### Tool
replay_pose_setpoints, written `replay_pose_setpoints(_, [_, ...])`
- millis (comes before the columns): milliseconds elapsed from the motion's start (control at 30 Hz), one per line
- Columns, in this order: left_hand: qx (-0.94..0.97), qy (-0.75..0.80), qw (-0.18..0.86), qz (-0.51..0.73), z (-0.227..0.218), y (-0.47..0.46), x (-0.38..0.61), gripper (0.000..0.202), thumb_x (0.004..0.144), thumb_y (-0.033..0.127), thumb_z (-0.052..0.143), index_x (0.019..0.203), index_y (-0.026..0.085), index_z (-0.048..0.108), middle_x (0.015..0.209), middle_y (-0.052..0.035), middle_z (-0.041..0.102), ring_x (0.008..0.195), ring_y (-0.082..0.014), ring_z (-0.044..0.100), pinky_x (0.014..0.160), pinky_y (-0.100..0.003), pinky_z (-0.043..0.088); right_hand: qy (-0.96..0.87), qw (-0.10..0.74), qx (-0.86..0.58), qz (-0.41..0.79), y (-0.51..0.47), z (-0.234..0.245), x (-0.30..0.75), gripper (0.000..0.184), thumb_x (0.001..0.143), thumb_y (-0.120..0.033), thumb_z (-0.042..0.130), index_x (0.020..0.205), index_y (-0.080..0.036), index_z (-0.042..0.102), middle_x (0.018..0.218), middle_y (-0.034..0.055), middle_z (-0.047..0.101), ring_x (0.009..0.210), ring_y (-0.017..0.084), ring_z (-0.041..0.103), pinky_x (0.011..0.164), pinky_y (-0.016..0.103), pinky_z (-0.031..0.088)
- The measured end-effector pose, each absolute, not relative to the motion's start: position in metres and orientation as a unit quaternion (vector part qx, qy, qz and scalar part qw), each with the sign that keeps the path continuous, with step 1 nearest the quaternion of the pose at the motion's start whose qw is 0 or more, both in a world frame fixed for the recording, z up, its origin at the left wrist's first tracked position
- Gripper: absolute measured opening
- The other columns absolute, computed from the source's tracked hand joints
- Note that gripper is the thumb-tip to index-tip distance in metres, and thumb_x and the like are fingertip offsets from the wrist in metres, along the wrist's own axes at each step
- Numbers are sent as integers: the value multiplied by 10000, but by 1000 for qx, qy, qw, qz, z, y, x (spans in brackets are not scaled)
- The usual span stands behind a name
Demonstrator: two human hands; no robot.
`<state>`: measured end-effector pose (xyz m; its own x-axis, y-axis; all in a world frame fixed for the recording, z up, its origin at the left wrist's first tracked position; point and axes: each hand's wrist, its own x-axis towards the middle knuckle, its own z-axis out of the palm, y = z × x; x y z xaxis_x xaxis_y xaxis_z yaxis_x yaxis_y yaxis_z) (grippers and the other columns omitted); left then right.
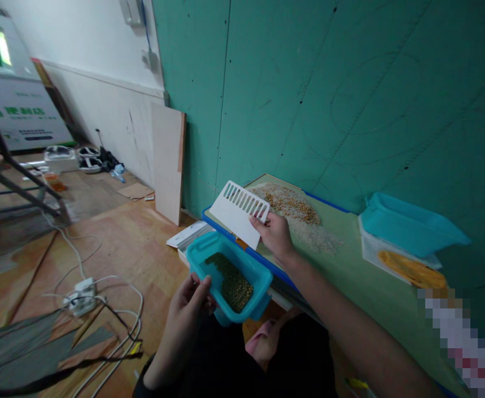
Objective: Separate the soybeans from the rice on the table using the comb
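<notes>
Your left hand (195,296) grips the bin (263,279) by its near-left rim, thumb against fingers, beans (235,282) inside, while your right hand (276,235), farther and rightward, pinches the scraper's (236,218) right end over the table's (370,293) near-left edge.

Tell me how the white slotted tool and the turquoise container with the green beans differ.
The white slotted tool is flat, while the turquoise container has raised walls. The tool has a row of slots along one edge; the container holds green beans. The right hand grips the tool, while the left hand holds the container. Both are in hand.
</notes>
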<state>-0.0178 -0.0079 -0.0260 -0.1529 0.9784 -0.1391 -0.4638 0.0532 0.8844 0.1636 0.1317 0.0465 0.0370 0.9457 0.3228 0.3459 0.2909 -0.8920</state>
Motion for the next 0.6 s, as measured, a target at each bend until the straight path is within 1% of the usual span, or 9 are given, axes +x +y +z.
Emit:
replay_pose_setpoints(100, [296, 439, 575, 623, -24, -6, -19, 359, 753, 469, 785, 685, 182, 579, 550, 41, 564, 491, -95, 503, 480, -196, 401, -625, 511, -511, 294, 130, 46, 165, 330, 788, -455, 691, 930, -162, 742, 811, 97, 771, 738, 241, 721, 611, 318, 570])
replay_pose_setpoints(233, [299, 445, 574, 619, -21, -6, -18, 343, 762, 462, 777, 698, 184, 587, 559, 38, 570, 502, -98, 505, 496, -202, 408, -622, 518, -511, 289, 130, 45, 169, 344, 799, -472, 679, 930, -160, 740, 837, 98, 773, 752, 248, 722, 615, 315, 565])
replay_pose_setpoints(467, [306, 435, 577, 620, -22, -6, -17, 336, 787, 463, 757, 715, 186, 581, 562, 41, 566, 503, -98, 505, 496, -204, 407, -629, 510, -508, 293, 127, 44, 168, 357, 786, -482, 683, 911, -151, 732, 830, 96, 768, 723, 228, 713, 596, 298, 549])
replay_pose_setpoints(600, [310, 442, 573, 617, -24, -6, -18, 348, 783, 468, 757, 702, 182, 576, 559, 40, 559, 502, -96, 494, 491, -203, 396, -628, 507, -505, 304, 122, 48, 167, 364, 783, -490, 680, 898, -149, 730, 796, 96, 760, 676, 218, 700, 548, 289, 534])
